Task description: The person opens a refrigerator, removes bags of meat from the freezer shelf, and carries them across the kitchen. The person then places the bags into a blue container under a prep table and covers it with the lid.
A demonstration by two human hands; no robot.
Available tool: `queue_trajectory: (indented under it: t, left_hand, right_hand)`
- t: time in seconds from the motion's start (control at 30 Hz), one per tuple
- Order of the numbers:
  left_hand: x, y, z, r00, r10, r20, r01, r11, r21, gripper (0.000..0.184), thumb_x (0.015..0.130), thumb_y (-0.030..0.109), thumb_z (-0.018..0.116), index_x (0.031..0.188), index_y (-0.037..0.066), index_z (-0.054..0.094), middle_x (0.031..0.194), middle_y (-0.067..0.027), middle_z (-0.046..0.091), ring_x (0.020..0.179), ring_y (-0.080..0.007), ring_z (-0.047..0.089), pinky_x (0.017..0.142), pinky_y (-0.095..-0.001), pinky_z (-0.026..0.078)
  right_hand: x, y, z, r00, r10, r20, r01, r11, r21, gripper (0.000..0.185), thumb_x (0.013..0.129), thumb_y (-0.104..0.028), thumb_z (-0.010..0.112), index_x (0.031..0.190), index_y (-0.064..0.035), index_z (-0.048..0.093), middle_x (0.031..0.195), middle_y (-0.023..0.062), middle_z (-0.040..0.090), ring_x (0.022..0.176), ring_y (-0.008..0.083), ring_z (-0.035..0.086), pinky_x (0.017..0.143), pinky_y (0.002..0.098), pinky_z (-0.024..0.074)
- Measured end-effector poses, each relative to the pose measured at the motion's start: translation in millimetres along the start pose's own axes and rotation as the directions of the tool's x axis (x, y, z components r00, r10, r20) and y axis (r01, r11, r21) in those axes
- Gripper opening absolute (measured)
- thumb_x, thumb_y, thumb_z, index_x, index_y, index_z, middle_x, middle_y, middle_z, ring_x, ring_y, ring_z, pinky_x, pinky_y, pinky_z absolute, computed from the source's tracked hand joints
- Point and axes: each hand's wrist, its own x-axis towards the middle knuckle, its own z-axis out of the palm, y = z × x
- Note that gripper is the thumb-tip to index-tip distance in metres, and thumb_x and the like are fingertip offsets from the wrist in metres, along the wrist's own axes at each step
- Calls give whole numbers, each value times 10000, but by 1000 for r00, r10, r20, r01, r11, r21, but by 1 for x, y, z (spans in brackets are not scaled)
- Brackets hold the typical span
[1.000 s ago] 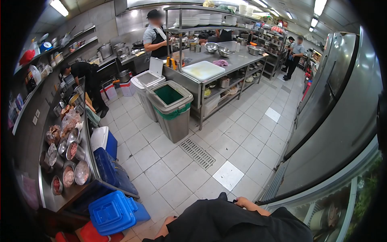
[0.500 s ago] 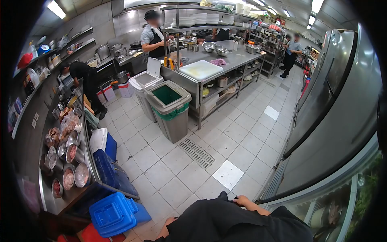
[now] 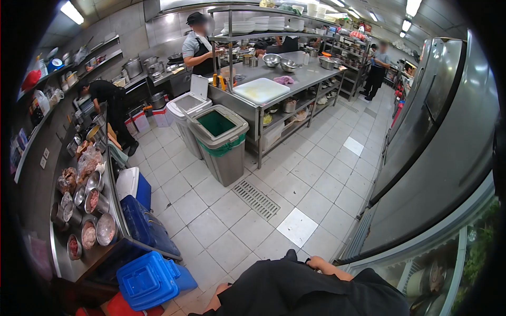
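At the bottom of the view, in front of my black apron [image 3: 274,289], my right hand [image 3: 317,263] has its fingers curled in. A small dark bit shows at its fingertips, too small to name. My left hand [image 3: 222,288] peeks out at the left side of the apron; its fingers are hidden by the cloth. The toe of a dark shoe [image 3: 291,255] shows just beyond the apron, near my right hand. Close on my right is a glass-fronted case [image 3: 457,274] with pots and greens behind the glass.
Steel fridge doors [image 3: 421,174] line the right. A grey bin [image 3: 224,158] stands by the steel worktable [image 3: 311,76] with a cutting board [image 3: 261,91]. Blue coolers [image 3: 145,279] and a counter with meat bowls [image 3: 105,229] are left. Co-workers [image 3: 200,47] stand farther off.
The view has shifted very slightly. A co-worker in the far aisle has moved a little, and a head now shows lower behind the worktable. My hands look unchanged.
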Motion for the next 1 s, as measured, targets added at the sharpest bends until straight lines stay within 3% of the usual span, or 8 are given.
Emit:
queue_trajectory:
  t: [0.17, 0.33, 0.53, 1.0]
  left_hand:
    - [5, -2, 0, 999, 15, 37, -14, 1000, -26, 438, 794, 442, 562, 899, 27, 657, 838, -172, 658, 801, -287, 637, 704, -363, 468]
    - [-2, 3, -2, 999, 7, 32, -7, 1000, -9, 440, 793, 436, 556, 900, 21, 654, 849, -181, 655, 822, -298, 634, 712, -370, 469]
    - [12, -9, 2, 998, 52, 35, -55, 996, 72, 439, 793, 418, 556, 921, 9, 649, 890, -189, 650, 856, -301, 627, 731, -368, 471]
    - [12, -7, -1, 998, 38, 57, -41, 998, 52, 417, 797, 381, 569, 957, 4, 646, 928, -166, 653, 873, -279, 623, 745, -357, 472]
  right_hand:
    - [6, 0, -2, 998, 25, 61, -24, 1000, -13, 456, 772, -315, 579, 1042, 52, 601, 891, 199, 640, 668, 300, 655, 529, 389, 551]
    - [6, 1, 1, 1000, 14, -5, -14, 999, -46, 543, 765, -390, 634, 1087, 44, 587, 903, 194, 646, 698, 302, 661, 532, 381, 555]
    - [7, -2, -2, 998, 23, 55, -19, 997, -77, 559, 757, -353, 621, 1189, -6, 543, 933, 184, 645, 688, 290, 662, 559, 385, 557]
    - [-1, -6, -4, 999, 28, 18, -28, 1000, 2, 486, 760, -317, 581, 1125, 3, 573, 907, 178, 646, 672, 288, 657, 548, 382, 555]
